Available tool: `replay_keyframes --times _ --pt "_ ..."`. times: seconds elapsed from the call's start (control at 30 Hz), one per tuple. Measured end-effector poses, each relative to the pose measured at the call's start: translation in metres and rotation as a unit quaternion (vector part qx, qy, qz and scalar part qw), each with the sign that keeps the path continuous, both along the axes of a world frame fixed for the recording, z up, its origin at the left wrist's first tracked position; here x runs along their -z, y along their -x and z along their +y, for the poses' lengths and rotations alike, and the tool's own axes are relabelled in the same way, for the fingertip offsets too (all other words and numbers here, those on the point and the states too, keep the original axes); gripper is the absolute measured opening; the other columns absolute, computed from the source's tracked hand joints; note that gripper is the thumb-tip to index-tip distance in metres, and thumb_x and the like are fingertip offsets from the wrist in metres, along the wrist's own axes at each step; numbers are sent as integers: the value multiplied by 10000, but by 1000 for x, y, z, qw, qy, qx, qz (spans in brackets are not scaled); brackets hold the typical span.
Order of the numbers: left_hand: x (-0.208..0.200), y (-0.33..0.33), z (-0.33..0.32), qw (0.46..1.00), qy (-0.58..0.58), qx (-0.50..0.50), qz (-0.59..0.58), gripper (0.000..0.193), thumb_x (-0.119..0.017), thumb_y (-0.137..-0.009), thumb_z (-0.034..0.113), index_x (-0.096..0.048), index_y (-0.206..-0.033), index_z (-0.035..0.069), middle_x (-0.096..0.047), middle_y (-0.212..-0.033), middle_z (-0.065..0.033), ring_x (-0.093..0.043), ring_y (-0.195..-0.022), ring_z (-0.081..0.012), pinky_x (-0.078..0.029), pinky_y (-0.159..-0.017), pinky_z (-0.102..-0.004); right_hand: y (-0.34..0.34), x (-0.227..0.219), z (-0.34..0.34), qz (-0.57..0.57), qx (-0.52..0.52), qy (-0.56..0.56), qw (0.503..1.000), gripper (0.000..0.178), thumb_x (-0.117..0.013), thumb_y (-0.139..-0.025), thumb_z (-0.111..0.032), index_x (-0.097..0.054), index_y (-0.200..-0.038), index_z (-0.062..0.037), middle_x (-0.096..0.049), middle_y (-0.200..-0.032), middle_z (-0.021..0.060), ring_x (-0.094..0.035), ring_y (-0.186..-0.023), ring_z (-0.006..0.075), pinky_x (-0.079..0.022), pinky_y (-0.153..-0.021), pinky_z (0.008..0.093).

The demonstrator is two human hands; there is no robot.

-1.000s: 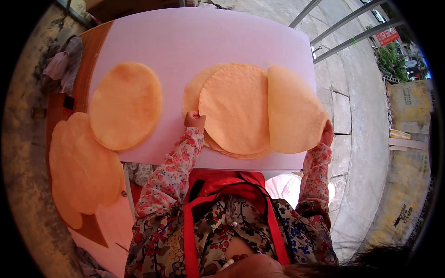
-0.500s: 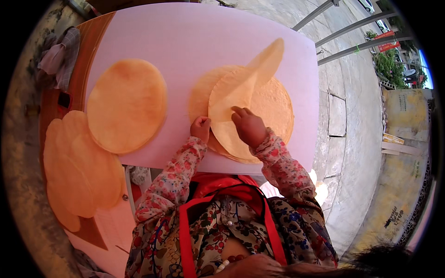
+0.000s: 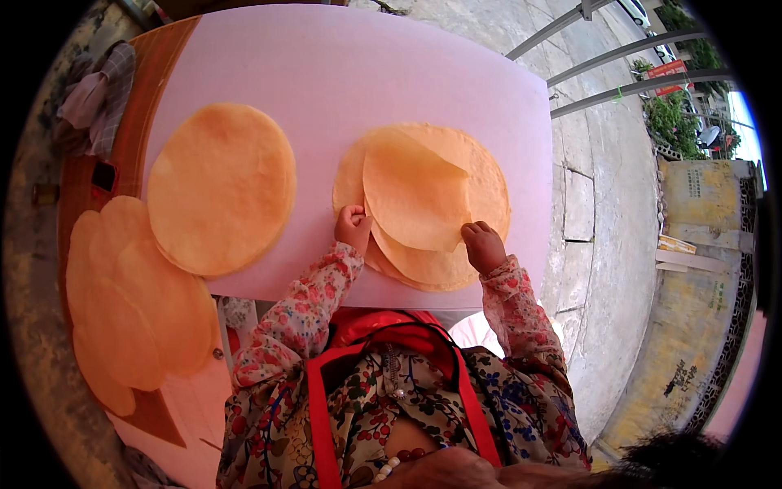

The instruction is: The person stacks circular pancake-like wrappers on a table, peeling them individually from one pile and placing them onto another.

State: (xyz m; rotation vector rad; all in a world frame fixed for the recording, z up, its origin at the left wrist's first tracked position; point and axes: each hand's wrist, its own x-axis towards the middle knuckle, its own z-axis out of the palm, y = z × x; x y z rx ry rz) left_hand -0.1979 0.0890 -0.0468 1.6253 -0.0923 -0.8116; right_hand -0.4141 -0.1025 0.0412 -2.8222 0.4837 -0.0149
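In front of me a thin, round, tan pancake (image 3: 411,200) lies partly folded over a stack of similar pancakes (image 3: 485,183). My right hand (image 3: 484,246) pinches its lower right edge, pulling the sheet a little taut. At the left edge of the sheet my left hand (image 3: 353,228) is closed, with its thumb and forefinger on the rim. The upper right part of the sheet is bent, so one straight crease shows. Beneath, the stack's layers sit slightly out of line.
A neat second stack of round pancakes (image 3: 221,187) lies to the left on the pink tabletop (image 3: 326,65). Several more overlapping sheets (image 3: 138,301) hang at the lower left. A phone (image 3: 104,176) and a bundled cloth (image 3: 98,98) are on the wooden edge. Metal rails (image 3: 627,61) stand at right.
My right hand has moved right and toward me with the sheet's edge. The raised flap has come down onto the stack. My left hand has stayed at the left edge.
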Motion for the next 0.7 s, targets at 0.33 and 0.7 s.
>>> replay_keyframes --times 0.33,0.7 --pt "-44 17 -2 978 28 -75 -191 305 -665 -823 176 -510 -1029 11 -584 -934 -86 -576 -819 -140 -480 -707 -257 30 7 31 -195 189 -282 920 141 -536 -839 12 -595 -965 -8 -618 -964 151 -601 -885 278 -480 -766 316" --pt "-86 -26 -45 911 226 30 344 487 -559 -870 340 -463 -1170 -31 -591 -1019 -138 -603 -979 -234 -530 -792 -417 11 -58 26 -242 0 -195 950 234 -623 -733 59 -570 -951 -7 -576 -957 146 -570 -918 302 -474 -775 331"
